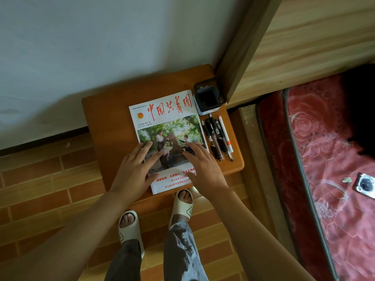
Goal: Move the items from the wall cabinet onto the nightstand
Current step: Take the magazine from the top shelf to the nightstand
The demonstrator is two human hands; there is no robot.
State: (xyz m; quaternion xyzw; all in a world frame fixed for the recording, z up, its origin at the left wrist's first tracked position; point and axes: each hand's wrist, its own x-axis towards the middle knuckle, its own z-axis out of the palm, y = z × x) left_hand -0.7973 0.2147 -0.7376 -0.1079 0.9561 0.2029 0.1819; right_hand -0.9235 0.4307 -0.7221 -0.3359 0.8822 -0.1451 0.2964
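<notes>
**Magazine flat on nightstand, both hands on it**

Nightstand (105, 118): magazine (168, 126) lies centre, red title 中国共青团, issue "01". Left hand (134, 169) and right hand (205, 169) rest on its near half, fingers straight, spread apart. Right of it: mesh pen holder (210, 97) far, pens (218, 134) near.

Views: one only, head-worn, so nothing is shared with another.
Facing: steeply down, past both forearms to the person's own feet.
Nearness: close, at arm's reach above the nightstand (101, 118).
Frame: nightstand centred, white wall (101, 47) at top, bed (324, 149) along the right edge.
Lens: wide-angle, edges bowed.
</notes>
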